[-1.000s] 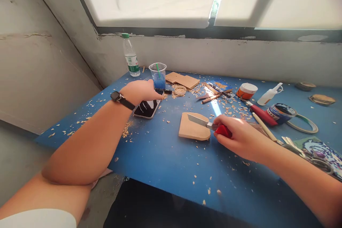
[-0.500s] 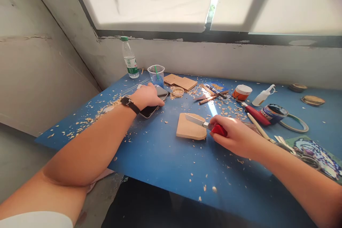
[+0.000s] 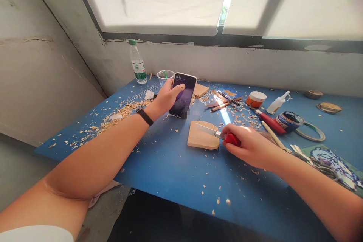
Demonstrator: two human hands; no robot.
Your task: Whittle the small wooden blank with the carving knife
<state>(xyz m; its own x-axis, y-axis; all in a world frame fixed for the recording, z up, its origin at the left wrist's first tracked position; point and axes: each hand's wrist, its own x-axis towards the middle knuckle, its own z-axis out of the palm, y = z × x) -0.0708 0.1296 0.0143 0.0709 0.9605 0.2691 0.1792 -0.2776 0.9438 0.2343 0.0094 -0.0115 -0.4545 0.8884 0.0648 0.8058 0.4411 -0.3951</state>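
Note:
My left hand point(image 3: 168, 97) grips a phone point(image 3: 184, 100) tilted upright above the table, thumb across its lit screen, which shows a clock. Closed around a red handle, my right hand point(image 3: 243, 143) holds a utility knife point(image 3: 208, 130). The knife's blade lies over a small wooden board point(image 3: 200, 140) with cut corners, flat on the blue table point(image 3: 170, 170). Behind the phone, a clear plastic cup point(image 3: 162, 75) with a green straw is partly covered, as is another wooden piece point(image 3: 202, 90).
At the back left stands a water bottle point(image 3: 138, 64). Wood shavings point(image 3: 124, 111) litter the left side. To the right are an orange paint jar point(image 3: 256, 99), a white squeeze bottle point(image 3: 279, 102), a tape roll point(image 3: 314, 132), a blue container point(image 3: 289, 119) and scissors point(image 3: 323, 168).
My left hand has picked the phone up off the table and turned its screen toward me, moving slightly right. The knife and my right hand have stayed put.

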